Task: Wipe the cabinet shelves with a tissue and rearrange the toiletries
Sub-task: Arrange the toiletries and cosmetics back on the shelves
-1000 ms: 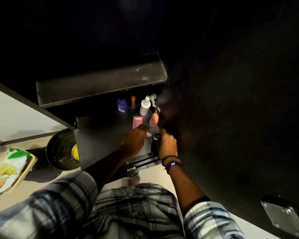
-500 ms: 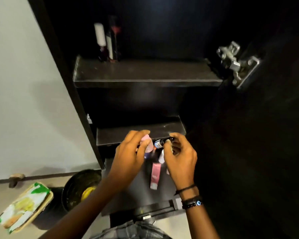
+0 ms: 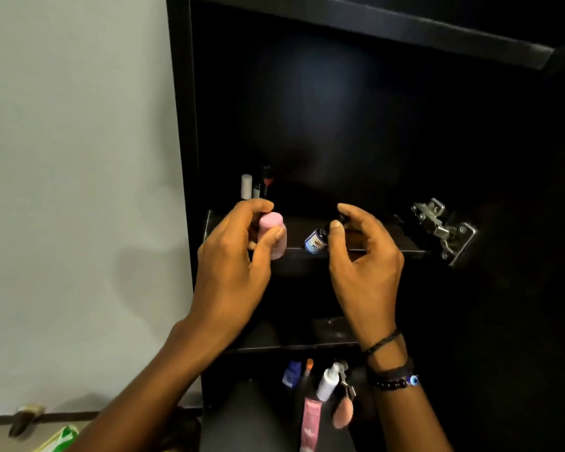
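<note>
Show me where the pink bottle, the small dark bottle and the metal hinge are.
pink bottle [image 3: 271, 223], head view, on its cap.
small dark bottle [image 3: 316, 240], head view, on its blue label.
metal hinge [image 3: 441, 230], head view, on its middle part.

Pink bottle [image 3: 272, 235] sits roughly upright in the left hand [image 3: 232, 265], just in front of the middle shelf [image 3: 388, 244]. At its 3 o'clock is a small dark-blue bottle [image 3: 316, 240], pinched by the right hand [image 3: 366, 265], with its cap tilted toward 1 o'clock. A white tube [image 3: 246, 186] stands at the pink bottle's 11 o'clock. At 6 o'clock, lower down: blue bottle [image 3: 291, 373], white spray bottle [image 3: 327, 381], pink tube [image 3: 310, 419].
</note>
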Demonstrator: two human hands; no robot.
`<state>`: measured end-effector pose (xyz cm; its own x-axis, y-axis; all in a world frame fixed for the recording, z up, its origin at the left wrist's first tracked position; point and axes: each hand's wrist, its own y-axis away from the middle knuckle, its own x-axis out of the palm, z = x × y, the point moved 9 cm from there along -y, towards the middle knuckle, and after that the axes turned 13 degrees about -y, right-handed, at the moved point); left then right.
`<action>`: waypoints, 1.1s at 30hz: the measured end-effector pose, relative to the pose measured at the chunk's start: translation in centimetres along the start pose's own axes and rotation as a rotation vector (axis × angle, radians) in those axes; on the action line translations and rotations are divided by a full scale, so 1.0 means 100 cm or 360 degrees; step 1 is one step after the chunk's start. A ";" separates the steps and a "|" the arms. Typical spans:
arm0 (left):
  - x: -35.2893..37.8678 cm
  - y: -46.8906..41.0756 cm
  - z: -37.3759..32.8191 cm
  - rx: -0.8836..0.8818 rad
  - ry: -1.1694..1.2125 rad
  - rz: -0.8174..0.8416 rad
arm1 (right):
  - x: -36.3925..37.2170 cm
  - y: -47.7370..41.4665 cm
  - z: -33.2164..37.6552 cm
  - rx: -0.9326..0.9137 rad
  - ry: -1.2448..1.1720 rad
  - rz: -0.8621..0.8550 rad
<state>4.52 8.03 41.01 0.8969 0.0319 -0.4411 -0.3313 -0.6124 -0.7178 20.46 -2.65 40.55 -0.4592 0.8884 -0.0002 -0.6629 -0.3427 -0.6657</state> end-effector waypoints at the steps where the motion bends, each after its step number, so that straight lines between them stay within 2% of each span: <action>1: -0.002 -0.007 -0.002 0.0007 -0.0007 -0.0032 | 0.006 -0.006 0.001 -0.0031 0.0016 0.0019; 7: 0.015 -0.031 0.000 0.0005 -0.0102 -0.0056 | 0.042 -0.028 -0.005 -0.0150 0.0195 0.0252; 13: 0.031 -0.040 0.011 -0.0047 -0.0206 -0.0031 | 0.057 -0.034 -0.016 -0.0169 0.0204 0.0328; 21: 0.044 -0.027 0.024 -0.0152 -0.0121 -0.0017 | 0.055 -0.027 -0.029 -0.0086 0.0160 0.0355; 33: 0.048 -0.014 0.035 -0.0158 -0.0037 -0.0087 | 0.052 -0.015 -0.045 0.0021 -0.0024 0.0262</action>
<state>8.28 11.82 38.05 0.9053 0.0850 -0.4161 -0.2505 -0.6844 -0.6848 21.72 3.87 38.13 -0.5710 0.8151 -0.0974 -0.5856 -0.4876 -0.6475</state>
